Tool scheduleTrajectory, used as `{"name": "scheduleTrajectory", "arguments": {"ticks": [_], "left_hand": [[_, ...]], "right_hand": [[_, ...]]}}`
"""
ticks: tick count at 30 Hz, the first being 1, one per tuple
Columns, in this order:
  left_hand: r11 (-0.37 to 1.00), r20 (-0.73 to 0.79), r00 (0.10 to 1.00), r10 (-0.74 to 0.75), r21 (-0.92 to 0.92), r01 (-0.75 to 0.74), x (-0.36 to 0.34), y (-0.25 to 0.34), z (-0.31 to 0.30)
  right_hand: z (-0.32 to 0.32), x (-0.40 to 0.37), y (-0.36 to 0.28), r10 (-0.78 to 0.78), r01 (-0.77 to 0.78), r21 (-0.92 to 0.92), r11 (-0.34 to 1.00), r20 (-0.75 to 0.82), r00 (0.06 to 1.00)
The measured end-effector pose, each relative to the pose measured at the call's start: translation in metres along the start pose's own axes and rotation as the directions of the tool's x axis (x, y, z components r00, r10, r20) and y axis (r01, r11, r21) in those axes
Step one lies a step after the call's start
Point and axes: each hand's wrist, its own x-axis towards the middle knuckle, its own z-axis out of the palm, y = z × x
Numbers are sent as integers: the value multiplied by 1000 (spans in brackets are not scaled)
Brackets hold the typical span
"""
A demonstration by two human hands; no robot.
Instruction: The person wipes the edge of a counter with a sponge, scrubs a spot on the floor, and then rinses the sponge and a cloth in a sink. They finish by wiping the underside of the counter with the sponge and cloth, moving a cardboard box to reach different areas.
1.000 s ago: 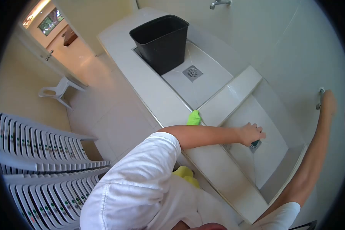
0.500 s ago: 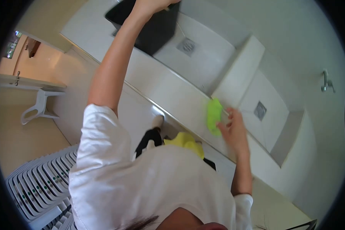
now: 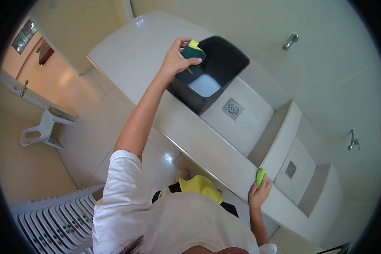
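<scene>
My left hand (image 3: 173,61) is closed on a green and yellow scrub sponge (image 3: 193,52), held over the near left rim of a black bin (image 3: 226,57). Pale, cloudy liquid (image 3: 205,85) lies at the bottom of that bin, which stands in the left basin. Lower right, my right hand (image 3: 260,196) is closed around a lime-green object (image 3: 260,175), its kind partly hidden by the fingers. It is at the counter's front ledge, by the near end of the divider (image 3: 282,136) between the two basins.
The white counter (image 3: 127,53) runs diagonally, with a left basin (image 3: 252,118) and a right basin (image 3: 305,163), each with a drain. Two wall taps (image 3: 290,41) project above. Stacked grey chairs (image 3: 59,220) and a white plastic chair (image 3: 46,129) stand on the left.
My view has shifted, bringing the whole bin and the sponge in my left hand into sight. My right hand, blurred beside the lime-green object before, is now closed on it near the divider.
</scene>
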Motion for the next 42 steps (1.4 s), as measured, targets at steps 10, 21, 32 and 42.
{"name": "scheduleTrajectory", "arguments": {"ticks": [10,21,32,42], "left_hand": [[988,162,979,126,-108,-109,-28,27,61],[959,800,542,257,-141,-246,-139,47,205],[947,910,345,229,-126,-295,-184,48,226],[988,846,519,-123,155,-18,-201,28,176]], "right_hand": [[1,-2,8,45,-45,-25,999,23,999],[-10,0,15,15,-15,-2,1000,-1,1000],[-56,-5,17,-219,197,125,972,198,955],[31,165,129,-386,382,63,922,58,921]]}}
